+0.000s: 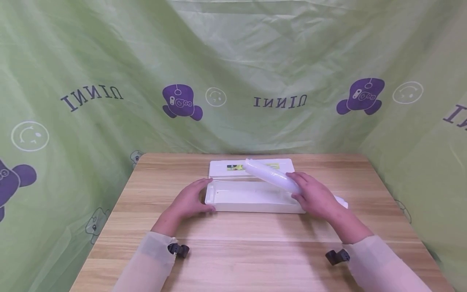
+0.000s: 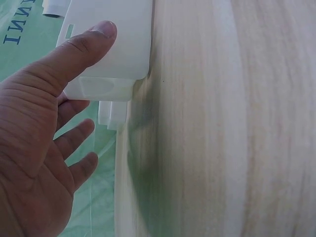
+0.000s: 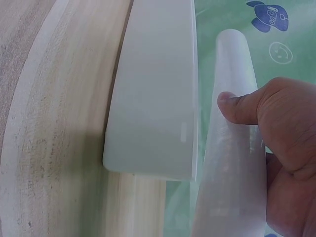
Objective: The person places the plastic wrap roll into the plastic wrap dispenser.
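Head view: white roll (image 1: 271,175) in right hand (image 1: 314,195), "INNI" lettering (image 1: 280,101) on curtain (image 1: 251,132)

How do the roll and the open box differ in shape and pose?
The roll is rounded, while the box is rectangular. The roll slants in the right hand; the box sits level on the table. Both are long and whitish.

- Box (image 1: 251,207): white plastic, smooth, low sheen.
- Lid (image 1: 218,167): plastic, smooth.
- Roll (image 1: 270,175): plastic film by appearance, glossy, smooth.
- Table (image 1: 233,251): wood-grain surface, light sheen.
- Curtain (image 1: 233,48): thin sheeting, creased, faintly shiny.
- Sleeve (image 1: 145,265): cloth, matt.
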The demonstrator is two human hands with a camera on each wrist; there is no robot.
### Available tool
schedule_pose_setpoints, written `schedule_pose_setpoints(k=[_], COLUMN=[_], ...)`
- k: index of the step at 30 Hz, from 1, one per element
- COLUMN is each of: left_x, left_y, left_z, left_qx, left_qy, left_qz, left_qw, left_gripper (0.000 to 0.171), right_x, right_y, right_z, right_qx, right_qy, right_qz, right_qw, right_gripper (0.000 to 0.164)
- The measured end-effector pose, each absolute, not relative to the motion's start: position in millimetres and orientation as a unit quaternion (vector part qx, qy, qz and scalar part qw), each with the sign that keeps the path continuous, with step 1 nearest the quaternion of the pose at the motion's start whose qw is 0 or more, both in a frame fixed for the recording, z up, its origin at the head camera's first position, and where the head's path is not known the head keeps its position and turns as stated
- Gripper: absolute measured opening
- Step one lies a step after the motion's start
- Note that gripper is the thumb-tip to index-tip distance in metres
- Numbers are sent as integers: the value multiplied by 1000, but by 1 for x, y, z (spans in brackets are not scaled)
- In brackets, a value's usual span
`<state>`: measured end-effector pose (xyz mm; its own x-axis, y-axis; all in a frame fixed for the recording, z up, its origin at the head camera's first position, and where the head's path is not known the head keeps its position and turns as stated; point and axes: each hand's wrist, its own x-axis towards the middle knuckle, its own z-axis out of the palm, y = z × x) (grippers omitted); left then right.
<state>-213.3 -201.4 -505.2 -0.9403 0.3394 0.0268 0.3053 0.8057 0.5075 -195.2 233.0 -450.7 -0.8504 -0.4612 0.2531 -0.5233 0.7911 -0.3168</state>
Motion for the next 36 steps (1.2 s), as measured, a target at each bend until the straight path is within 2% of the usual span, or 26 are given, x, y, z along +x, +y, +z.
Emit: schedule_pose_setpoints(k=[36], left_x=[-213], left_y=[-200], left_z=[-505], left_qx=[164], left_qy=[946], left_qz=[279], left_qw=[32], left_gripper=[110], right_x=[-199], right_y=[207], right_z=[-452], right_qx=[310], right_qy=[-932], right_qz=[172], right_qw=[74], right_gripper=[66])
